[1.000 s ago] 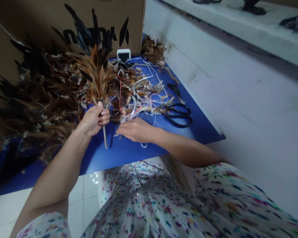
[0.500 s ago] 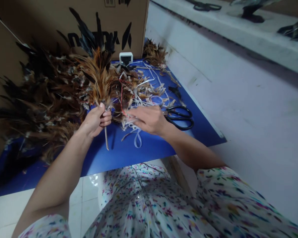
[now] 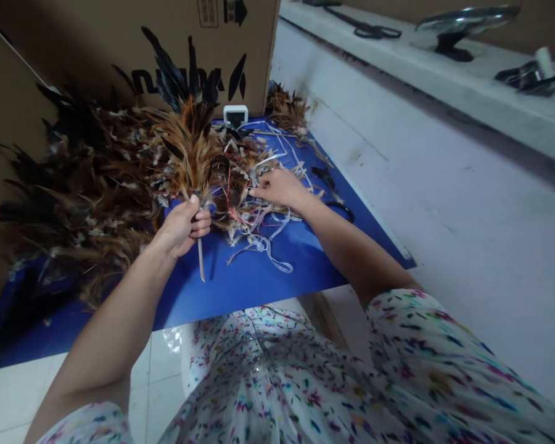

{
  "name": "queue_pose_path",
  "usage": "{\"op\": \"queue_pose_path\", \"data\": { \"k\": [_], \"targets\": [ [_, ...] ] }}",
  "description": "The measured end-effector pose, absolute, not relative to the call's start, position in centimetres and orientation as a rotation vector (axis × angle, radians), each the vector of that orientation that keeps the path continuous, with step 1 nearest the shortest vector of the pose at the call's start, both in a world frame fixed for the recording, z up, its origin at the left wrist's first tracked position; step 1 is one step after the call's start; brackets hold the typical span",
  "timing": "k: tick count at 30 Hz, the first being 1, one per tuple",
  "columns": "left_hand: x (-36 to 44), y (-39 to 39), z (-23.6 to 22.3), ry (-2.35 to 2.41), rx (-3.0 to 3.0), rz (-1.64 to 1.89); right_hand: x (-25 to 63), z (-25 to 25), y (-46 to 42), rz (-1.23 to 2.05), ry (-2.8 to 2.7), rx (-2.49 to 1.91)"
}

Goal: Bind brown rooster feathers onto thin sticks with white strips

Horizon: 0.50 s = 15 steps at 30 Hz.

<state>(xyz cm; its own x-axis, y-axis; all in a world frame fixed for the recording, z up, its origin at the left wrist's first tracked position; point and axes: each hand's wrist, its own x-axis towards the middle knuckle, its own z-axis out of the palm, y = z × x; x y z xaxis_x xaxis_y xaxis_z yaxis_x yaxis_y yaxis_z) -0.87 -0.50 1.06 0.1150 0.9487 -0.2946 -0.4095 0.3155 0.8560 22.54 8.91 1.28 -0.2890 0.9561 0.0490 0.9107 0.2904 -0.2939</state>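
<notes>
My left hand (image 3: 185,227) is closed round the thin stick (image 3: 201,262) of a feather duster. The duster's brown and black feathers (image 3: 192,139) stand upright above the fist, and the bare stick end points down toward me. My right hand (image 3: 282,187) is over the loose feathers (image 3: 235,161) to the right of the duster. Its thumb is stretched out and apart from the bent forefinger, and I see nothing between them. The other fingertips are hidden. Clear ribbon (image 3: 271,250) and red string (image 3: 229,191) lie tangled below and left of it.
A large heap of feathers (image 3: 92,185) covers the left of the blue table (image 3: 240,287). Scissors (image 3: 345,208) lie mostly hidden behind my right forearm. A small white-framed object (image 3: 235,115) stands before the cardboard box (image 3: 102,37). A wall (image 3: 351,123) borders the right side.
My right hand has moved up and slightly right, away from the ribbon and string. The ribbon now trails farther right. My left hand keeps its hold on the duster and has barely moved.
</notes>
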Motion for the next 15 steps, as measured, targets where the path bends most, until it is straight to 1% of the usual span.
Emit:
{"op": "queue_pose_path", "data": {
  "k": [5,11,15],
  "targets": [
    [-0.9,-0.4,0.9,0.981,0.702,1.120,22.2,0.7,9.9,0.330,-2.375,-1.709],
    [-0.9,-0.5,0.9,0.967,0.695,1.124,24.2,2.2,10.1,0.481,-2.041,-1.584],
    [-0.8,-0.5,1.0,0.967,0.650,1.117,25.2,2.4,10.4,0.602,-1.825,-1.473]
  ]
}}
